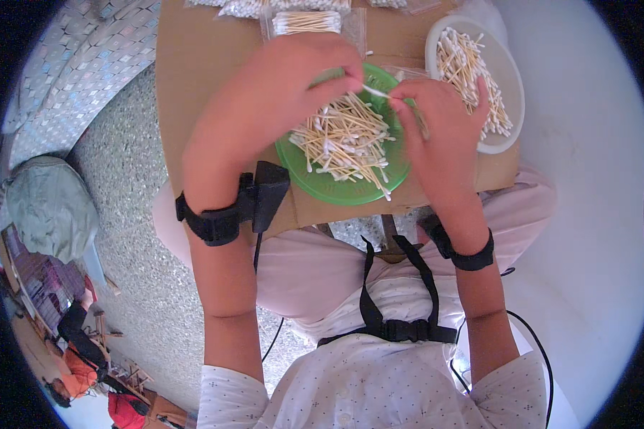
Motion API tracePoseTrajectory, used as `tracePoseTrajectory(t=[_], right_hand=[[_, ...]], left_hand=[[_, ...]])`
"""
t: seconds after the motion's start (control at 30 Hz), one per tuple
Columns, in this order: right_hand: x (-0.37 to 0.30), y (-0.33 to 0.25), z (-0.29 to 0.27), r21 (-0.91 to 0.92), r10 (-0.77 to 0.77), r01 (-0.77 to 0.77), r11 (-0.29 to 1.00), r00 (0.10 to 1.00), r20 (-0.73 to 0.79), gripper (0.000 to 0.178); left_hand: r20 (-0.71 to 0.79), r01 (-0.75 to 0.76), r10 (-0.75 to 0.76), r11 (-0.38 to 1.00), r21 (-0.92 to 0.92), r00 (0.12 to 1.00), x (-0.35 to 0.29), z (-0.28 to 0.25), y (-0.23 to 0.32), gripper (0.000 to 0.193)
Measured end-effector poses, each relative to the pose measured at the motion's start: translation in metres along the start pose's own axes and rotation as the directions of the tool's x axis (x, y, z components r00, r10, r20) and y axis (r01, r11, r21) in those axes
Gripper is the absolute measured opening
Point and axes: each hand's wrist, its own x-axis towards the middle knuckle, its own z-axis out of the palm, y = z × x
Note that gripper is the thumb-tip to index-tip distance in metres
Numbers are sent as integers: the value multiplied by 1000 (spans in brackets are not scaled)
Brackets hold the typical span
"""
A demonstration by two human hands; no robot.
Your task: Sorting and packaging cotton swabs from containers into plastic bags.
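Note:
A green basket on the cardboard holds a loose heap of cotton swabs with wooden sticks and white tips. Above its far edge, my left hand pinches one end of a white-tipped cotton swab. My right hand comes from the other side, thumb and forefinger closed on the same swab. Something thin and pale shows blurred beneath the right fingers; I cannot make out what. Beside the right hand stands a white bowl of more swabs, partly covered by that hand.
A clear bag of neatly lined-up swabs lies beyond the basket, with other filled bags at the far edge. Brown cardboard covers the work surface. A white wall borders the right side. Other people sit at the lower left.

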Motion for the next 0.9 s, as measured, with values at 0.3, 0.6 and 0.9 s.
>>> tracePoseTrajectory(t=[0.3, 0.6, 0.9], right_hand=[[-16, 16, -29, 149, 151, -159, 976, 986, 66, 8], [-25, 4, -21, 354, 248, -279, 892, 960, 132, 13], [-32, -13, -31, 895, 563, -383, 229, 802, 199, 12]], left_hand=[[-64, 45, -41, 997, 69, 997, 6, 4, 22, 17], [-293, 14, 113, 918, 397, 949, 17, 32, 0, 18], [-266, 154, -76, 946, 285, 961, 11, 29, -1, 16]])
